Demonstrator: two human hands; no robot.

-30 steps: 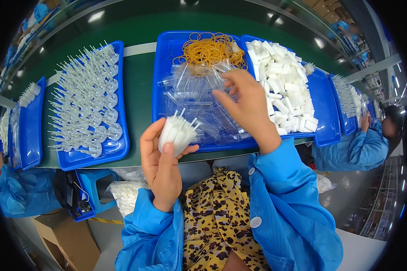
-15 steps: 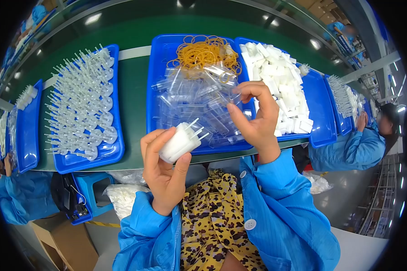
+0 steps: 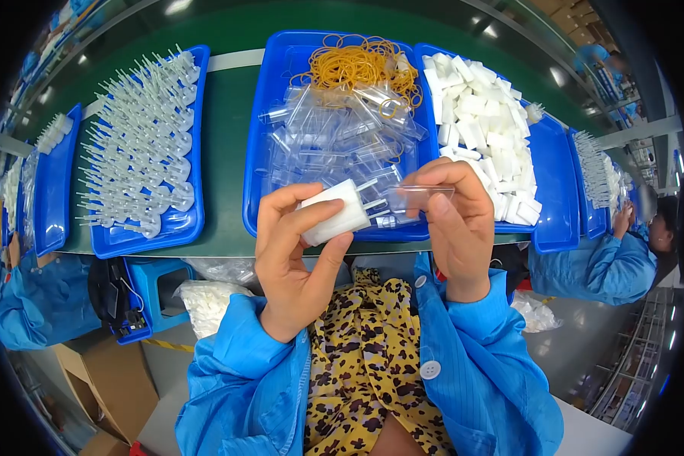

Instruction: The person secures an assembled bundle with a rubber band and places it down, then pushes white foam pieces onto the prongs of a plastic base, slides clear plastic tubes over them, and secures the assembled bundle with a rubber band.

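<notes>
My left hand [image 3: 296,251] is closed around a white block assembly [image 3: 334,215], tilted, with thin white prongs sticking out toward the right. Between the thumb and fingers of my right hand [image 3: 457,220] is a clear plastic piece [image 3: 424,198], held close to the prong tips. I cannot tell whether the piece touches them. Behind both hands, loose clear plastic pieces [image 3: 323,140] fill the front of a blue tray [image 3: 260,114]. A tangle of yellow rubber bands [image 3: 361,62] lies at that tray's far end.
White blocks [image 3: 482,125] are heaped in a tray on the right. Many white pronged parts [image 3: 133,148] fill a tray on the left. Co-workers in blue sit at both sides, one sleeve [image 3: 596,262] at the right. A blue stool [image 3: 159,289] stands below the table.
My right hand has come back from the pile of clear pieces, now pinching one, and moved beside the prongs. My left hand has turned the white block assembly so its prongs point more to the right.
</notes>
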